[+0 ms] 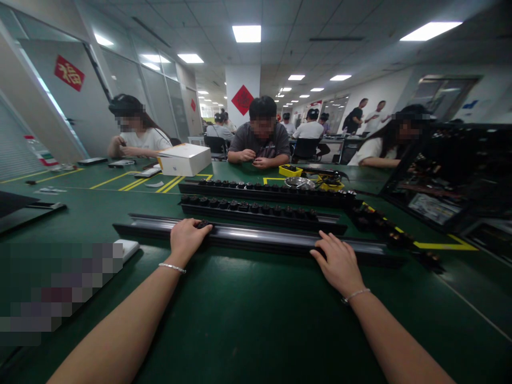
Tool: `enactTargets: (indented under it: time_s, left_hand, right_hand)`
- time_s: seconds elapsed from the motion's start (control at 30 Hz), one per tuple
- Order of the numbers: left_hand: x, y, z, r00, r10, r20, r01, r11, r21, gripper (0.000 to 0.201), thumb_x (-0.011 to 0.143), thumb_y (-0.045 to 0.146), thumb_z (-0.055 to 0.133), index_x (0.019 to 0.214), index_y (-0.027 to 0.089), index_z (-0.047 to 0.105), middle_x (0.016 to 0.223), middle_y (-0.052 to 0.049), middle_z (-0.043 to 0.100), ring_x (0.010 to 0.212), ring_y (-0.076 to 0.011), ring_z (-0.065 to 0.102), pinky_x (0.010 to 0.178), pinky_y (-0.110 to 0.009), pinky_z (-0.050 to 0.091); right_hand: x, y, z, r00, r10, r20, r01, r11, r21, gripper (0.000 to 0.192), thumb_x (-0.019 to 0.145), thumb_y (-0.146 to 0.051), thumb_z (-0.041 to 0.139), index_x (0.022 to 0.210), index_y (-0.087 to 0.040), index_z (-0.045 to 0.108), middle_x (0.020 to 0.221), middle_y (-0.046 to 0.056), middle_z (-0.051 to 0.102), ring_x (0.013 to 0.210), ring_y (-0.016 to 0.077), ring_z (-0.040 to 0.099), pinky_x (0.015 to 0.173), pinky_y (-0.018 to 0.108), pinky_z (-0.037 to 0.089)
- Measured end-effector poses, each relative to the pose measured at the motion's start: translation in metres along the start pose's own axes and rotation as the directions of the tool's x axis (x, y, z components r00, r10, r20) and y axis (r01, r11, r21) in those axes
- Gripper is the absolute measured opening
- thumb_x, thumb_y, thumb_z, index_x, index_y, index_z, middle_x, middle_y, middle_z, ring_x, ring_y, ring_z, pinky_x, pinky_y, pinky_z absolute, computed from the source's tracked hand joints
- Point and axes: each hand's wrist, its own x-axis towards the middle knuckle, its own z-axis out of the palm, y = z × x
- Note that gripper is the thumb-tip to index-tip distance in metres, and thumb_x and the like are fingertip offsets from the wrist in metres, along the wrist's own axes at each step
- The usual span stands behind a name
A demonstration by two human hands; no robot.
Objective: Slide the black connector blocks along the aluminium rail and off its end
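A long black metal rail lies across the green table in front of me. My left hand rests on its left part, fingers curled over the rail beside a small black part seated in it. Further right, my right hand lies flat against the near side of the rail, fingers touching it. Behind it lie two more black rails, each filled with a row of several black round parts.
A yellow tray, a metal bowl and a white box stand further back. Three people sit across the table, others beyond. A dark rack of parts stands at the right. A white object lies at the left.
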Motion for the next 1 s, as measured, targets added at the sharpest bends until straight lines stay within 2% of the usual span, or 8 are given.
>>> enactTargets:
  time_s: [1.0]
  left_hand:
    - [0.0002,0.0025,0.0016,0.999,0.042,0.022,-0.042,0.999,-0.009,0.041,0.076,0.056,0.053,0.083,0.02,0.071,0.086,-0.008,0.07,0.088,-0.0252,0.062,0.077,-0.033,0.044]
  right_hand:
    - [0.0002,-0.0039,-0.0037,1.0,0.01,0.014,-0.01,1.0,-0.002,0.03,0.089,-0.044,0.041,0.093,-0.024,0.062,0.135,0.006,0.051,0.128,0.0269,0.04,0.102,0.051,0.029]
